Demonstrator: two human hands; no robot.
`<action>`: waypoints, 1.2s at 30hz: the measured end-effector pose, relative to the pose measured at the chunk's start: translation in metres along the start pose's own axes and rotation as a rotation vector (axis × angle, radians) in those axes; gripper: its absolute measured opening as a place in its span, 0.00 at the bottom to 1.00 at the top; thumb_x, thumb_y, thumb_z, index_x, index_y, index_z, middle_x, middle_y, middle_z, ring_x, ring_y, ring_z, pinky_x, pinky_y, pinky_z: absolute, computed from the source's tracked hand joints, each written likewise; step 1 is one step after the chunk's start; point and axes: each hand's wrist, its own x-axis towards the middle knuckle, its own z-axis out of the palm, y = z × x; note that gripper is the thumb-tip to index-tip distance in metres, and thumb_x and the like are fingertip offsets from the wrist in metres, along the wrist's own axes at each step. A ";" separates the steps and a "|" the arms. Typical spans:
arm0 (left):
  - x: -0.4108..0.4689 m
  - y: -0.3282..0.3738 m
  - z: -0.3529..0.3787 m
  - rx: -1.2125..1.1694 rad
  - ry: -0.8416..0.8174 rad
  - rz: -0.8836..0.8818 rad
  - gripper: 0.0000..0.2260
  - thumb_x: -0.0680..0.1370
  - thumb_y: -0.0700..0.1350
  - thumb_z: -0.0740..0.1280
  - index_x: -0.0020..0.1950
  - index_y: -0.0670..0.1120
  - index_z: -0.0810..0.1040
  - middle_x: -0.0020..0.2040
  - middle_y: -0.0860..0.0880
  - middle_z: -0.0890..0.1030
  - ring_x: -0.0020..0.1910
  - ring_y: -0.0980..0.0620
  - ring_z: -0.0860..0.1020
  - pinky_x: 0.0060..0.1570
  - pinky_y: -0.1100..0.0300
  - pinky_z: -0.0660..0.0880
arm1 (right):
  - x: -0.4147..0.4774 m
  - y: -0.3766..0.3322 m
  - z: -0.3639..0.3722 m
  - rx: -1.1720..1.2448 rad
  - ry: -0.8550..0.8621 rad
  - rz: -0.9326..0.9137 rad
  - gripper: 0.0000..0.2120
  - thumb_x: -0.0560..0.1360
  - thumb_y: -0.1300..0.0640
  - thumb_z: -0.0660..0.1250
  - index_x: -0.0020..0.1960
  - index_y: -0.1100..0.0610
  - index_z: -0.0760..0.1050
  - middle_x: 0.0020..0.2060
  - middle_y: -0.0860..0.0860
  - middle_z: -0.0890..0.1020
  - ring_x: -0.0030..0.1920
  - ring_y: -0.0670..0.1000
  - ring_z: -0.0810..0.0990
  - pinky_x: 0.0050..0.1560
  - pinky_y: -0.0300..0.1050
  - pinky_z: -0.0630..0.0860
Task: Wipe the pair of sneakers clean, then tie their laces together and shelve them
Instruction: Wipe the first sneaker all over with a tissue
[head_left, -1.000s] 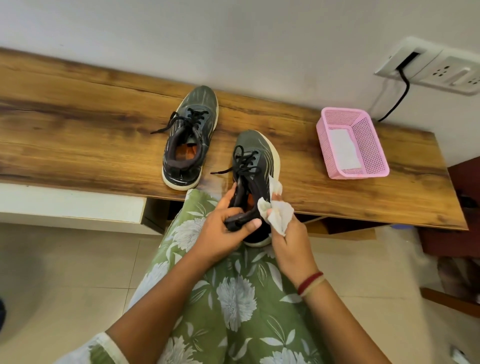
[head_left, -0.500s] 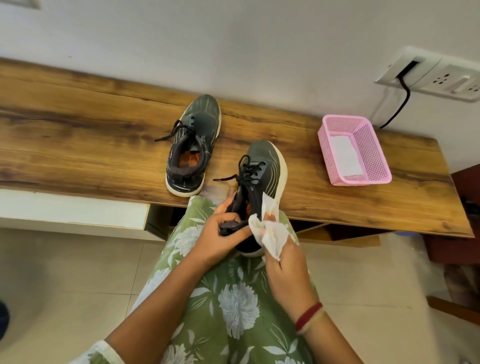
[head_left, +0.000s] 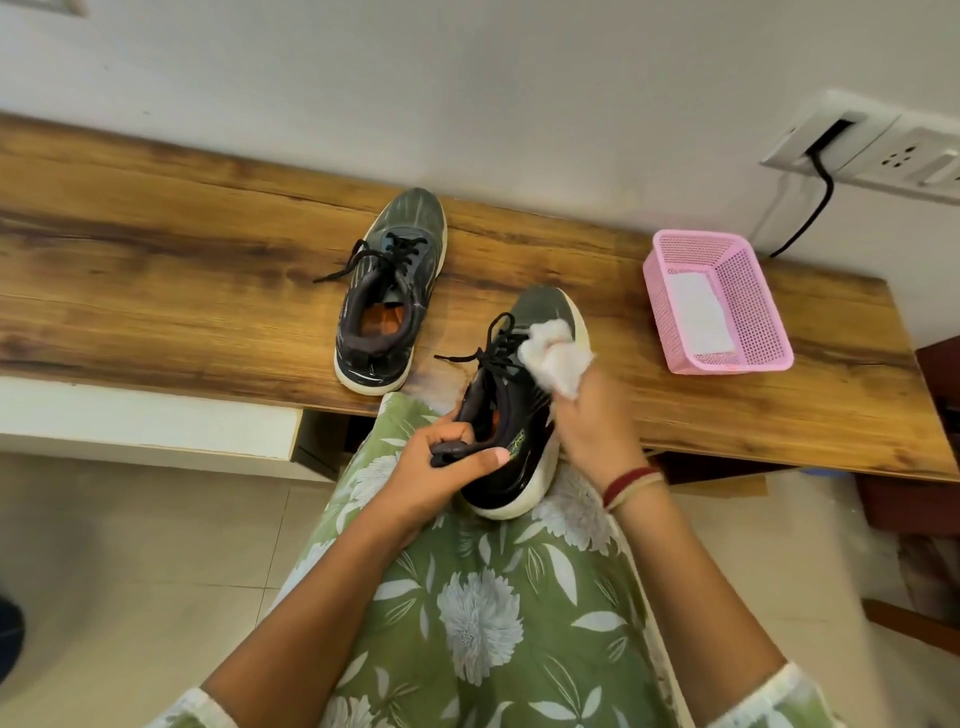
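A dark grey sneaker (head_left: 522, 441) with a white sole and loose black laces rests heel-down on my lap, its toe pointing over the wooden bench edge. My left hand (head_left: 441, 478) grips its heel collar. My right hand (head_left: 592, 421) presses a crumpled white wipe (head_left: 556, 353) against the right side of the shoe's upper, near the laces. The second sneaker (head_left: 387, 296) stands on the bench (head_left: 156, 260) to the left, untied, toe toward the wall.
A pink mesh basket (head_left: 727, 353) holding a white sheet sits on the bench at the right. A wall socket (head_left: 878, 150) with a black cable is above it. Dark furniture stands at the far right; tiled floor lies below.
My right hand has slid the wipe forward along the shoe, from near the heel collar toward the toe. The left hand keeps its grip on the heel.
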 end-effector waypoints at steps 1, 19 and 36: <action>0.001 0.000 0.000 -0.010 0.000 0.004 0.19 0.65 0.46 0.75 0.26 0.48 0.64 0.29 0.57 0.68 0.32 0.58 0.70 0.34 0.69 0.66 | -0.006 0.004 0.010 -0.070 -0.063 -0.062 0.12 0.78 0.65 0.58 0.59 0.63 0.74 0.55 0.58 0.78 0.59 0.56 0.75 0.56 0.43 0.72; 0.001 -0.002 -0.006 -0.067 -0.016 -0.023 0.21 0.64 0.48 0.74 0.32 0.33 0.68 0.36 0.41 0.67 0.38 0.48 0.68 0.41 0.57 0.65 | -0.060 0.009 0.004 -0.263 -0.284 -0.432 0.26 0.77 0.51 0.48 0.73 0.54 0.64 0.70 0.49 0.67 0.72 0.40 0.57 0.72 0.38 0.40; 0.003 -0.002 -0.006 -0.058 -0.021 -0.028 0.18 0.63 0.46 0.73 0.28 0.43 0.63 0.33 0.42 0.59 0.33 0.50 0.62 0.35 0.56 0.58 | -0.042 0.013 -0.010 -0.319 -0.394 -0.483 0.24 0.76 0.51 0.52 0.70 0.57 0.68 0.69 0.53 0.70 0.71 0.48 0.64 0.74 0.44 0.47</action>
